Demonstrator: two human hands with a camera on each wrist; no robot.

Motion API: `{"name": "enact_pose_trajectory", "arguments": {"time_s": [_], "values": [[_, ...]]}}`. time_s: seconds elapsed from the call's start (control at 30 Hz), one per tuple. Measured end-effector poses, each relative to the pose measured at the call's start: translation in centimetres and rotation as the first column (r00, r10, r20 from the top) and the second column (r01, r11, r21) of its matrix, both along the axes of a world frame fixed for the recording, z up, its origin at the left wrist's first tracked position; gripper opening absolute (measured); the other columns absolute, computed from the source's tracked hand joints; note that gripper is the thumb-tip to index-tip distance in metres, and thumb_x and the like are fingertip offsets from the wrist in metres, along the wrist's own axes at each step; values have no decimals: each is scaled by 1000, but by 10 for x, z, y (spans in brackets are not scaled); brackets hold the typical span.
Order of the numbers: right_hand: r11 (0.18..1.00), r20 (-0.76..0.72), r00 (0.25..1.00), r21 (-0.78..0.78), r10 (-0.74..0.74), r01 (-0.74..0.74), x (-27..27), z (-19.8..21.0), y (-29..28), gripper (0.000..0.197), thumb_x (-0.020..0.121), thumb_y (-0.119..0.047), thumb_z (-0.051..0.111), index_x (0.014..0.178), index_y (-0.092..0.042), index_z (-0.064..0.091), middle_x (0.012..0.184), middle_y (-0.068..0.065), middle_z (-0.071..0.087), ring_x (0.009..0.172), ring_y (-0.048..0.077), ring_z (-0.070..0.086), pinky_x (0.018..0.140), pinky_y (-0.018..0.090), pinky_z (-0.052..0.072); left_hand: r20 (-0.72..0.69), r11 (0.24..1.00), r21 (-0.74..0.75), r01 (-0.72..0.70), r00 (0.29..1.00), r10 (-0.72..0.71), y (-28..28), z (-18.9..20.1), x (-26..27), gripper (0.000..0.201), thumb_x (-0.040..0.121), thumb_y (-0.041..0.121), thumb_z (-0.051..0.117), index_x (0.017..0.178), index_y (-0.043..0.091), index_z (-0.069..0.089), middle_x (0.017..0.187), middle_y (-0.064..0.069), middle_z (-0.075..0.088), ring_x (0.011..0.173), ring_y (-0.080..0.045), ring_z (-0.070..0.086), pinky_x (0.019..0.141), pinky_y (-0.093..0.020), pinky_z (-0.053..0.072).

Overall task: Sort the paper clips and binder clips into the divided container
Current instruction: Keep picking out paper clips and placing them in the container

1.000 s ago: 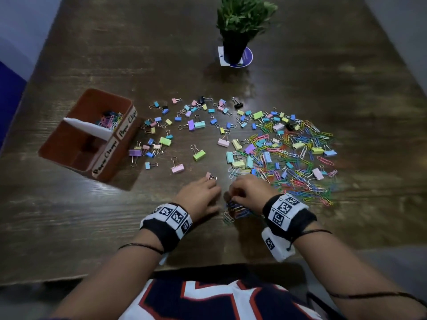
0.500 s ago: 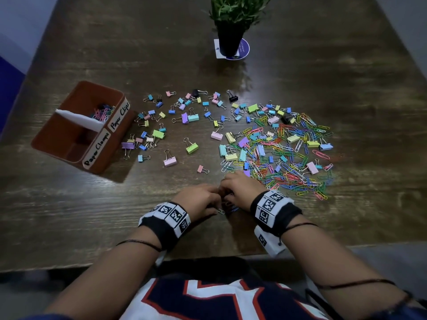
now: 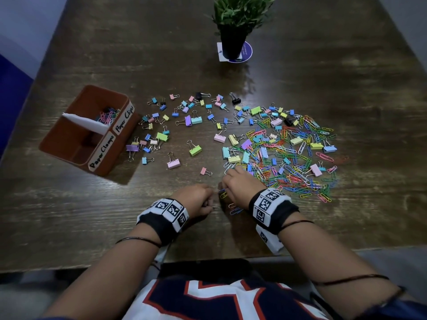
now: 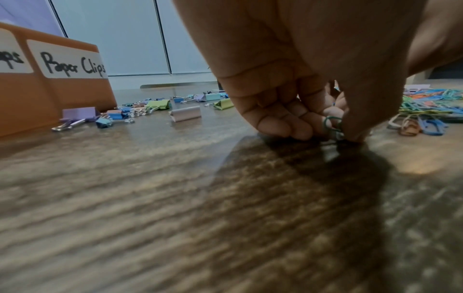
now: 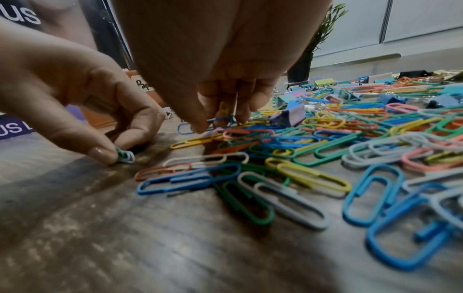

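Observation:
A heap of coloured paper clips [image 3: 288, 155] mixed with pastel binder clips [image 3: 195, 150] covers the table's middle and right. The brown divided container [image 3: 90, 130] stands at the left, labelled "Paper Clips" and "Paper Clamps"; paper clips lie in its far compartment. My left hand [image 3: 196, 199] pinches a small bunch of paper clips [image 4: 332, 125] against the table, also seen as green and white clips [image 5: 124, 156]. My right hand [image 3: 240, 183] is at the heap's near left edge, fingertips pinching yellow and blue paper clips [image 5: 224, 116].
A potted plant [image 3: 235, 26] stands on a round coaster at the back centre. Binder clips lie scattered between the container and the heap. A few loose paper clips [image 3: 234, 210] lie under my right wrist. The table's front edge runs just below my wrists.
My right hand has moved away from the left one, forward and right to the heap's edge. My left hand has stayed low on the table with its clips.

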State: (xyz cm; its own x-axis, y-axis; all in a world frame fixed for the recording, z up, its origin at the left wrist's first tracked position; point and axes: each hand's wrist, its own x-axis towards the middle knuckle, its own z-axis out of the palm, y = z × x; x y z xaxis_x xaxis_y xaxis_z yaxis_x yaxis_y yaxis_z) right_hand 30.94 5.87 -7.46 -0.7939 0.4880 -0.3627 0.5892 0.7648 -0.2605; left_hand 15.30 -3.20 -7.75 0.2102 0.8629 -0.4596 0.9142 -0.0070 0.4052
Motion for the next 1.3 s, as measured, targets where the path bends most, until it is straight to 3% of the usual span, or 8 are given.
{"name": "enact_pose_trajectory", "arguments": {"time_s": [0.2,0.3,0.4,0.53,0.73,0.9,1.13,1.3], "values": [[994,-69,992,-14,-105,105,-6,1,4,17,95,-22,42,104,-14,55,113,5,51,112,24,38,93,35,32,-9,996,23,-91,996,91,-5,4,-23,5,85,23,60,87,22,56,96,2,56,88,-16,54,71,-24,36],[985,-91,985,-102,-149,140,-11,6,10,7,92,-19,47,92,-20,54,99,0,56,105,21,42,89,34,38,-19,985,24,-170,985,170,-6,8,-37,8,87,26,60,85,25,52,94,5,52,84,-13,50,70,-24,37],[980,-44,997,-193,-66,57,-11,12,11,4,88,-18,57,89,-21,59,92,-7,57,99,15,40,84,32,42,-44,975,53,-215,975,218,-8,8,-50,11,87,27,60,83,27,49,91,8,48,78,-9,44,67,-24,33],[989,15,998,-135,62,-60,-10,13,7,5,87,-14,58,91,-18,59,101,-4,58,94,13,36,83,33,44,-39,966,60,-251,966,254,-12,7,-55,6,87,26,60,89,23,55,92,7,49,81,-11,48,67,-23,33],[982,86,995,-176,-53,67,-18,12,8,15,83,-8,55,78,-22,54,92,0,61,99,18,47,80,40,49,12,912,64,-404,915,404,-11,13,-61,6,87,25,62,87,22,56,83,10,57,79,-14,56,65,-27,43],[982,123,990,-168,-65,86,-45,13,15,19,79,-7,54,70,-23,57,85,3,63,87,24,61,74,37,54,98,773,201,-602,797,596,-4,41,-87,7,87,23,64,86,20,58,80,8,61,75,-13,58,65,-27,43],[991,130,991,-125,-32,48,-66,12,4,11,84,-10,54,92,-16,59,100,10,63,93,30,59,77,35,50,187,391,402,-828,492,850,14,88,-161,10,87,29,64,87,22,57,79,9,59,72,-14,58,68,-29,47],[988,61,997,-140,-54,62,-72,15,5,11,83,-8,54,90,-16,56,105,11,59,97,30,57,80,36,49,119,325,467,-823,422,899,41,94,-208,5,87,24,62,84,20,58,86,-2,66,81,-23,59,79,-34,48]]}}
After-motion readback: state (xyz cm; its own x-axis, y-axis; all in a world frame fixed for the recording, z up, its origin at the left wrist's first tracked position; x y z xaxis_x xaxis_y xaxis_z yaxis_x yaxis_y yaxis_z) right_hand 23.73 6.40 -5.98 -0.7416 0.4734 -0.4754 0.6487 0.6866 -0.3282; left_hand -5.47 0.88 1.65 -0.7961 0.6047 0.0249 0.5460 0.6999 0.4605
